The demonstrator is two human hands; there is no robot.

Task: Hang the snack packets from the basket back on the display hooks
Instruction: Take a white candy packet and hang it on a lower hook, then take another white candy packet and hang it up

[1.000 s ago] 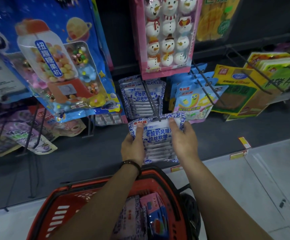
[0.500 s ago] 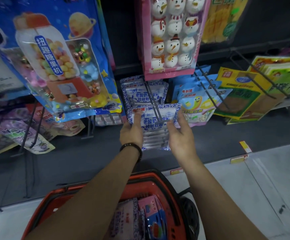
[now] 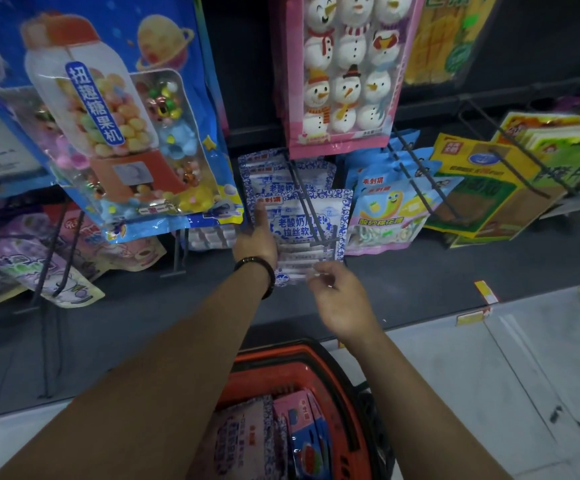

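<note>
Blue-and-white packet [image 3: 302, 230] sits on the hook [image 3: 311, 206], in front of its twins. Left hand [image 3: 255, 242] pinches its upper-left edge; right hand [image 3: 340, 299] hangs loose, fingers spread, just below. More packets wait in the basket [image 3: 342, 382] — plenty left.

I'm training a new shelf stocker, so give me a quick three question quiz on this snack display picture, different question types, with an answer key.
1. True or false: the right hand grips the blue-and-white patterned snack packet on the black wire display hook.
2. Multiple choice: which packet hangs directly above that hook? A) the pink snowman marshmallow packet B) a green tea box C) a red crisp tube
3. Fill in: more packets wait in the ___ plastic shopping basket below.

Key:
1. False; it is open just below it, while the left hand is against the packet's left edge.
2. A
3. Orange-red
</note>
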